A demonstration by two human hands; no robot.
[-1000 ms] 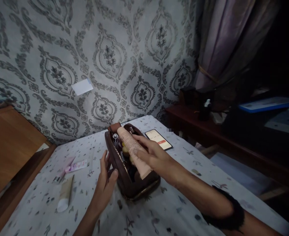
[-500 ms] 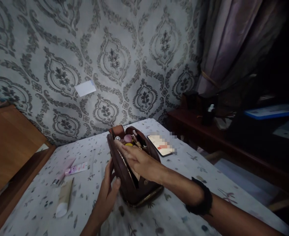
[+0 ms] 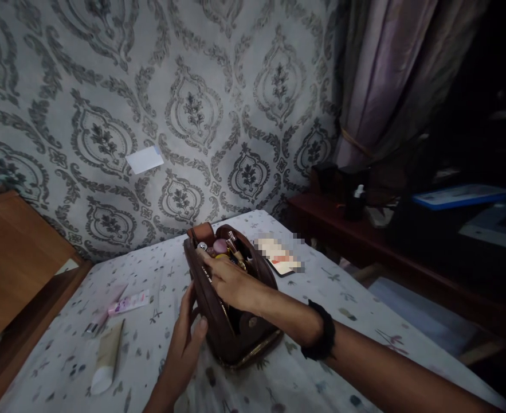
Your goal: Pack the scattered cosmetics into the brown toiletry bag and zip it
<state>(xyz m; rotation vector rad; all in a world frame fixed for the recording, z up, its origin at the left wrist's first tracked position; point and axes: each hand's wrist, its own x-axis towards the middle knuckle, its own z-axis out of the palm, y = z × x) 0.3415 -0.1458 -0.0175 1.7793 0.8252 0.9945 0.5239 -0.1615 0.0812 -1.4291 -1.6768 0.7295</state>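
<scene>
A dark brown zip bag (image 3: 212,321) stands with its mouth unzipped on the patterned cloth. Inside it I see a pink round item (image 3: 220,246), a yellow one beside it, and several brush-like sticks (image 3: 234,244). My right hand (image 3: 231,285) reaches into the mouth, its index finger stretched along the left inner wall; its lower fingers are partly hidden, and I see nothing held. Against the bag's left outer side rests my left hand (image 3: 186,335), thumb and fingers apart.
Left of the bag lie a beige tube (image 3: 108,355), a pink-and-white tube (image 3: 129,303) and a pale pink packet (image 3: 102,315). A phone (image 3: 278,258) lies to the right. A wooden panel (image 3: 24,252) borders the left; a dark red table (image 3: 321,215) stands right.
My right hand has shifted slightly forward and left inside the bag. My left hand stays against the bag's side. The whole view has turned a little.
</scene>
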